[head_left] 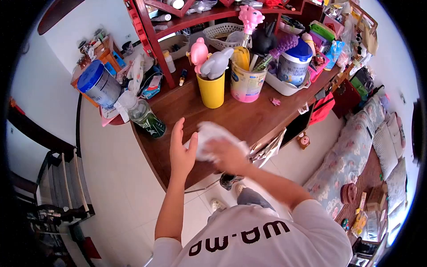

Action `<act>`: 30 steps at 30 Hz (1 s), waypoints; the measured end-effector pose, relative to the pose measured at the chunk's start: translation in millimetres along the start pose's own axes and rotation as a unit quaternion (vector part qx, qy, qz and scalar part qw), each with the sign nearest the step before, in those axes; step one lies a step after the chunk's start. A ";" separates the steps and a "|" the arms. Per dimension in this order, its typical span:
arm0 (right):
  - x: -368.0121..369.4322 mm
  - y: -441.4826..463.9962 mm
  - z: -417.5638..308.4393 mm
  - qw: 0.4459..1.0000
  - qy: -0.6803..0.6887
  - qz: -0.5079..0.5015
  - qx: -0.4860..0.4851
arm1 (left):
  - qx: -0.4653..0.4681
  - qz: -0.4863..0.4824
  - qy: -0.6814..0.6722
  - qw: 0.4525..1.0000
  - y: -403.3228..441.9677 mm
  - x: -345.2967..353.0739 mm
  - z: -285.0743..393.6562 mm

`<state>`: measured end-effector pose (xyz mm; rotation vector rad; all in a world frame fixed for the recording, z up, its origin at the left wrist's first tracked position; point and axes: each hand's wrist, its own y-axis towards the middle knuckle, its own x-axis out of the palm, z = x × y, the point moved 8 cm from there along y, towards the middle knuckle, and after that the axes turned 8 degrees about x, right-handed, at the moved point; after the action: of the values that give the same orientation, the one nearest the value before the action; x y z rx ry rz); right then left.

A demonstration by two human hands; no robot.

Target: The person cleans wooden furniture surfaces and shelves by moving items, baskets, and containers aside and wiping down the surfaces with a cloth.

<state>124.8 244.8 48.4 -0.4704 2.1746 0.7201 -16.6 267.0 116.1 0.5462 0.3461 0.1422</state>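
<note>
My right hand (pixel 226 155), smeared by motion, is on a white cloth (pixel 216 135) over the near part of the brown wooden desk (pixel 191 177). The cloth is blurred too; it could be a paper wipe. My left hand (pixel 181 149) is raised beside the cloth's left edge, fingers stretched up and thumb apart, holding nothing. Left of it stands a clear bottle with a green label (pixel 151 120). Beyond the hands are a yellow cup (pixel 211 92) with pink and grey animal-shaped items and a pink-and-cream tin (pixel 247 85) holding a comb and other handles.
A blue-lidded can (pixel 294 63) stands in a white tray (pixel 284 89) at the back right. Another blue-lidded can (pixel 98 83) is at left. A small dark bottle (pixel 183 77) and a pink scrap (pixel 275 101) lie on the desk. A floral-covered sofa (pixel 344 155) is at right.
</note>
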 end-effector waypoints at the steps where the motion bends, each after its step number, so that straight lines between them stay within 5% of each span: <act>1: -32.8 -3.5 26.3 0.998 -0.046 0.036 0.022 | -0.024 -0.014 -0.006 1.000 1.8 5.8 -7.1; 3: -69.5 -13.3 94.6 0.976 -0.162 0.045 0.137 | -0.055 -0.036 -0.002 0.998 6.2 16.9 -21.6; 8: -64.3 1.5 109.7 0.958 -0.216 0.039 0.183 | -0.063 -0.017 -0.011 0.998 54.5 60.6 -43.6; 10: -27.4 6.3 68.1 0.980 -0.125 -0.112 0.111 | -0.019 0.030 0.042 0.998 83.3 79.9 -46.9; 12: -9.2 -14.9 19.0 0.984 -0.155 -0.076 -0.034 | 0.023 0.082 0.075 0.994 108.2 96.1 -52.0; 18: -27.7 2.8 46.4 0.984 -0.089 -0.129 -0.089 | -0.058 0.125 0.034 0.990 117.5 115.5 -63.2; 28: 12.1 128.0 96.1 0.978 -0.196 0.036 0.057 | -0.072 0.194 0.111 0.972 54.3 -12.4 30.8; 30: 52.7 133.2 48.5 0.990 -0.121 -0.075 -0.008 | -0.090 0.173 0.191 0.962 39.6 -31.4 45.8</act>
<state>47.4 373.0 27.1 -0.5204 1.8869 0.6762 -31.1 271.4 182.6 0.3930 0.6045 0.6176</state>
